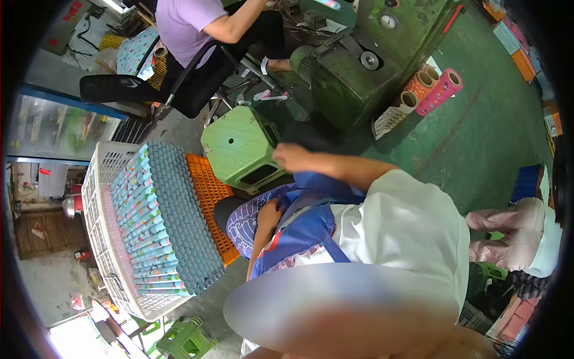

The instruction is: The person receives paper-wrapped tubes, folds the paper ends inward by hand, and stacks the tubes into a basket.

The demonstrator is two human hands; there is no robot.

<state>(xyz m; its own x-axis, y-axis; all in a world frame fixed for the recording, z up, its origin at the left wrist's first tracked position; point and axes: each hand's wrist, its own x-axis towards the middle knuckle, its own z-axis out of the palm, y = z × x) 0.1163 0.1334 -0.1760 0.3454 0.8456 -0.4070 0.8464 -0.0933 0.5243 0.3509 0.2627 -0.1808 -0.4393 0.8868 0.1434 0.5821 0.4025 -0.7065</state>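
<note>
My right hand (290,157) is over the near edge of a green plastic stool (236,140), its fingers curled together and slightly blurred. Whatever lies inside those fingers, if anything, is hidden. Lower down, my left hand (269,215) rests on the blue apron (299,230) over my lap, fingers lying loosely against the cloth with no object visible. Beside my knees, a white plastic crate (98,221) lies around a large stack of patterned light-blue tubes (140,224), their round ends turned toward me. An orange crate (206,185) stands between the tubes and the stool.
A seated person in a purple shirt (185,27) works at the top beside a green machine (353,78). Patterned rolls (439,93) stand on the green floor. Another person in pink trousers (511,230) is at the right. Green stools (185,340) sit at the bottom left.
</note>
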